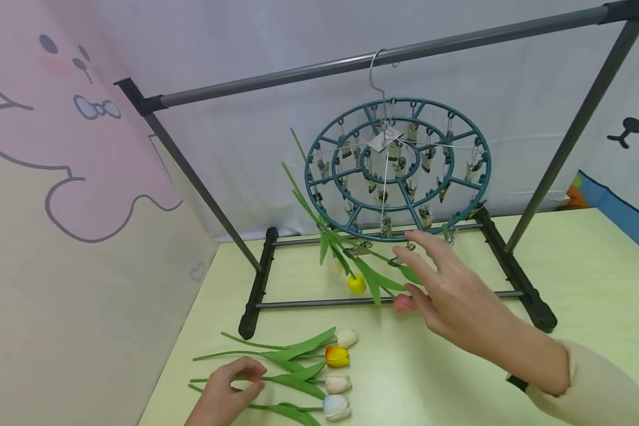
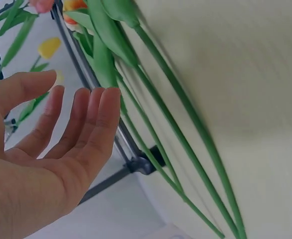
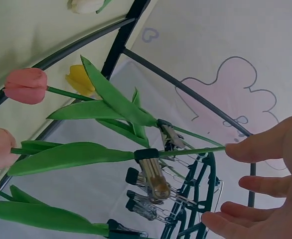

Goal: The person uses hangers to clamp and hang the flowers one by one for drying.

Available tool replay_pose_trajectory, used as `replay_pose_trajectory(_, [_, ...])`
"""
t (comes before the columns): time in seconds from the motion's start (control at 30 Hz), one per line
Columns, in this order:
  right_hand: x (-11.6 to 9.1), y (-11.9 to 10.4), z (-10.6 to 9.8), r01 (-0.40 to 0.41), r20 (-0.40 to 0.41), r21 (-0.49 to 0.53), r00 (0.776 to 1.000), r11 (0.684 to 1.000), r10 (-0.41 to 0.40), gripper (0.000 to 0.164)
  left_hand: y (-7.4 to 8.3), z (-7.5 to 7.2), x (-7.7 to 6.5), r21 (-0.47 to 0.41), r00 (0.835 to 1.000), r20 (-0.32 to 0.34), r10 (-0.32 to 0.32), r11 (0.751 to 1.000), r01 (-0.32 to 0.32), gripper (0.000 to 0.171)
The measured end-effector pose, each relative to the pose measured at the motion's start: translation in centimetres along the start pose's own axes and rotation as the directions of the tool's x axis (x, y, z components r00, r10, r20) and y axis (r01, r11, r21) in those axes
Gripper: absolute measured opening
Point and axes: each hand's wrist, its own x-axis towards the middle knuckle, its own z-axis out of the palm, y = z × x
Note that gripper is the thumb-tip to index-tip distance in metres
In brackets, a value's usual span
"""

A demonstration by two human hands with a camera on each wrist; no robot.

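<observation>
Over the stems of the artificial tulips [image 1: 298, 383] lying on the table is my left hand [image 1: 228, 387]. Its fingers are loosely bent, with nothing between them in the left wrist view. My right hand [image 1: 449, 296] is raised at the front edge of a round green clip hanger [image 1: 355, 207], thumb and fingers spread apart. Several tulips hang from the hanger's clips, among them a yellow tulip [image 1: 357, 284] and a pink tulip [image 1: 403, 303]. In the right wrist view, the thumb tip is right at the end of a green stem [image 3: 196, 151] gripped by a metal clip [image 3: 153, 174].
A dark metal rack [image 1: 277, 77] stands on the pale table [image 1: 404, 378], and the hanger's hook [image 1: 373, 74] goes over its top rail. The lower bars of the rack [image 1: 319, 303] run between the hanger and the lying tulips. A wall with pink cartoon drawings [image 1: 101, 195] is at the left.
</observation>
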Motion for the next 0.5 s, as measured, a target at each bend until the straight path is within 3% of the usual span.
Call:
replay_pose_trajectory(0.17, [-0.5,1.3,0.2,0.014,-0.012,-0.01,1.0,1.0,-0.014,0.061,-1.3,-0.3,-0.2,0.016,1.0,0.014,0.022,1.0,-0.022,0.016])
replay_pose_trajectory(0.33, [-0.9,2.4,0.2,0.039,-0.034,-0.021,0.999,0.999,-0.04,0.059,-2.1,-0.3,-0.2,0.124,0.999,0.016,0.052,0.991,-0.053,0.019])
replay_pose_trajectory(0.5, [-1.1,3.2,-0.1,0.035,-0.048,-0.027,0.998,0.999,-0.036,0.058,-3.7,-0.6,-0.1,0.242,0.992,0.034,0.125,0.961,-0.13,0.038])
